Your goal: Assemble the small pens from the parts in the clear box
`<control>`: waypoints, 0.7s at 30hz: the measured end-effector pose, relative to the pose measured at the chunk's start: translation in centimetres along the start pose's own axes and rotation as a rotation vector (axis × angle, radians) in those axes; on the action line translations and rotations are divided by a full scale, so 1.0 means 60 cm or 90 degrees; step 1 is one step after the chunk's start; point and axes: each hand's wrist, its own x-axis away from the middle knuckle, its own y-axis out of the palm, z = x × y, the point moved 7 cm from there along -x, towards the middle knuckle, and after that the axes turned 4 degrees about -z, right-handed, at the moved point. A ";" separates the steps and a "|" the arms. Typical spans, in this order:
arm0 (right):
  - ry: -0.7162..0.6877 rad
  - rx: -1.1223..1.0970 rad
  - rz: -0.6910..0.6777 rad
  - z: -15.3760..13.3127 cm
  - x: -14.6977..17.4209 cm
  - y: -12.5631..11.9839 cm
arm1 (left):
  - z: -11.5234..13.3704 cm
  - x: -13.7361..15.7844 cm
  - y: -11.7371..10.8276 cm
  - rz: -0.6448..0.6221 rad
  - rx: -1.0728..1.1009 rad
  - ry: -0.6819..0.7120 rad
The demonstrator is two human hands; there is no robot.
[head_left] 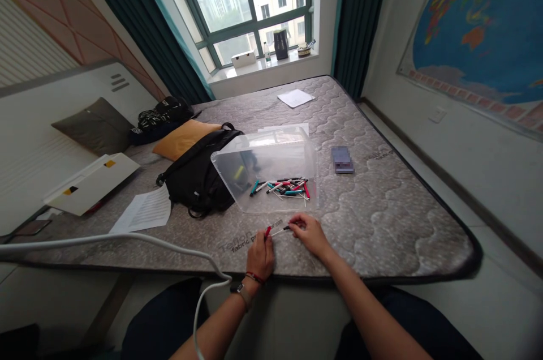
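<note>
Red plastic, presumably light, stiff and slick: pen part (268, 231) pinched in my left hand (260, 255), thin dark-ended stick (278, 231) pinched in my right hand (311, 234), both just before the clear bin (288, 159); mid-barrel hold advised, stick probably bendable.

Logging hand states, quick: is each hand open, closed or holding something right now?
Left hand: closed, holding a red piece.
Right hand: closed, pinching a black piece.
</note>
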 end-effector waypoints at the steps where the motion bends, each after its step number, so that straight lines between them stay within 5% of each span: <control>1: 0.003 -0.011 -0.007 0.002 0.000 0.002 | 0.003 0.000 -0.001 0.003 -0.011 0.011; 15: -0.040 -0.035 -0.109 -0.021 0.005 0.024 | 0.014 -0.004 0.003 0.012 -0.061 0.072; 21: 0.023 -0.204 -0.026 -0.022 -0.005 -0.001 | 0.011 -0.005 0.004 0.012 -0.079 0.060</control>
